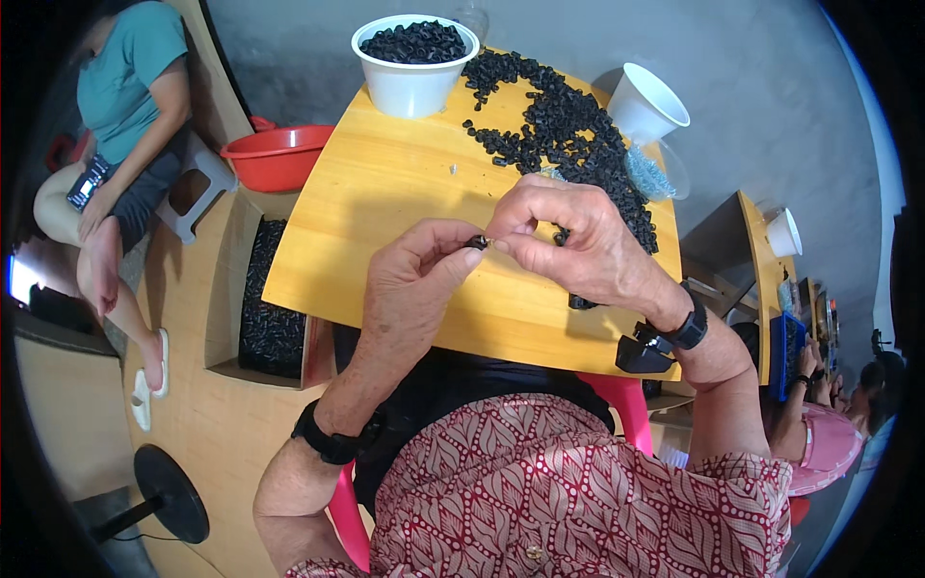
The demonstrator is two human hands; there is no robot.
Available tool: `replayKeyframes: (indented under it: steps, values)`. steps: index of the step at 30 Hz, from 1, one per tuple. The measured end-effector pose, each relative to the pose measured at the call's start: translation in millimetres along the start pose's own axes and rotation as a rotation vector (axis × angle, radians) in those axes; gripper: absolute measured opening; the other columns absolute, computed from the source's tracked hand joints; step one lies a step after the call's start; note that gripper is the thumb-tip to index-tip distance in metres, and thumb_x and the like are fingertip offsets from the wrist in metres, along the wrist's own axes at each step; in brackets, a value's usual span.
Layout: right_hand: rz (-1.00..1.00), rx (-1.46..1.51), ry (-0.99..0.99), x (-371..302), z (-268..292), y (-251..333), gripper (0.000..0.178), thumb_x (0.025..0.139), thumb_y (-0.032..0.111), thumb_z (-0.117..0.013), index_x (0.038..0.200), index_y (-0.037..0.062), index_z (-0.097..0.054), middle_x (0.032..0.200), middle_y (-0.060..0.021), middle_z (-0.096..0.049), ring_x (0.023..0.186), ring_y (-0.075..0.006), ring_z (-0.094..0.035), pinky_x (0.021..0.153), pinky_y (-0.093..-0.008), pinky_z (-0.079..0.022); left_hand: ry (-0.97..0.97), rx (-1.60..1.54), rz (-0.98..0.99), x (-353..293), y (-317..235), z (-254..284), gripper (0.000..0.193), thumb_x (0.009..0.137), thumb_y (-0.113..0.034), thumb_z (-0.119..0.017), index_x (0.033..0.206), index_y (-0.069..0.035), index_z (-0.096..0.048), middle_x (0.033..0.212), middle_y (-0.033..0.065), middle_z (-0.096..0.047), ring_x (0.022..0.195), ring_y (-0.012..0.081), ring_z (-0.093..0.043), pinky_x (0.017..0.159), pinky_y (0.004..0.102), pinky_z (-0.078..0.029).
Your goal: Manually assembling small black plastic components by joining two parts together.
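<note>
Over the yellow table point(385, 212) our left hand point(414, 279) pinches one black piece point(476, 242); our right hand point(568, 231) pinches a tiny brass-coloured bit point(491, 243) at its end; we judge it unfinished, the black heap point(578, 135) likewise; whether the white bucket point(409, 91) holds finished ones we cannot tell.

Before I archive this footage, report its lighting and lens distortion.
Head view: black corners, and the yellow table's edges look bowed; head view: a soft shadow darkens the tabletop beside the left grip; head view: a bright patch at the far left looks washed out; head view: the black piece between the fingers is too small for fine detail.
</note>
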State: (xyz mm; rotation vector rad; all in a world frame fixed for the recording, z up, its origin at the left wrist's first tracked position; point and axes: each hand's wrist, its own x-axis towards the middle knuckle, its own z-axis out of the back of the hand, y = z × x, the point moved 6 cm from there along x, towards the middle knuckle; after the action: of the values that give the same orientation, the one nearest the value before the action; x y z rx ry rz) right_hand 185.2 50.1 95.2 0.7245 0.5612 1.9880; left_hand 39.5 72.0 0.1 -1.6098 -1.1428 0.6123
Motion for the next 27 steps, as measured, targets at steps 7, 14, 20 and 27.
replayKeyframes:
  steps: [7,14,20,27]
  values:
    - [-0.005,-0.082,0.048,-4,-7,9,0.006,0.086,0.000,-0.069,0.091,0.0009,-0.066,0.087,-0.0064,-0.066,0.081,-0.0193,-0.063,0.075,-0.0321,-0.052,-0.002,0.086,-0.021,-8,-1,-2,0.015,0.094,-0.004,-0.067,0.108,0.003,-0.068,0.097,0.0018,-0.069,0.090,0.0074,-0.063,0.083,0.0231,-0.051]
    - [-0.080,-0.025,0.032,-6,-10,13,0.010,0.087,0.004,-0.071,0.095,0.0001,-0.067,0.083,-0.0041,-0.062,0.078,-0.0148,-0.060,0.072,-0.0304,-0.050,-0.004,0.105,-0.028,-10,2,1,0.015,0.094,-0.005,-0.068,0.107,0.003,-0.068,0.095,0.0019,-0.069,0.089,0.0074,-0.063,0.082,0.0229,-0.051]
    - [0.014,-0.017,-0.050,-14,-9,7,0.011,0.087,0.003,-0.070,0.097,-0.0003,-0.068,0.084,-0.0056,-0.062,0.078,-0.0168,-0.061,0.072,-0.0309,-0.050,-0.009,-0.015,0.055,-11,7,0,0.018,0.094,-0.007,-0.068,0.108,0.004,-0.067,0.097,0.0027,-0.069,0.090,0.0073,-0.063,0.083,0.0228,-0.051]
    - [0.267,-0.222,-0.118,-25,-28,14,0.023,0.084,0.006,-0.075,0.104,0.0017,-0.066,0.096,-0.0117,-0.066,0.088,-0.0277,-0.067,0.076,-0.0373,-0.054,-0.025,-0.059,0.179,-16,6,3,0.022,0.094,-0.009,-0.070,0.112,0.003,-0.067,0.100,0.0046,-0.070,0.092,0.0093,-0.064,0.085,0.0232,-0.051]
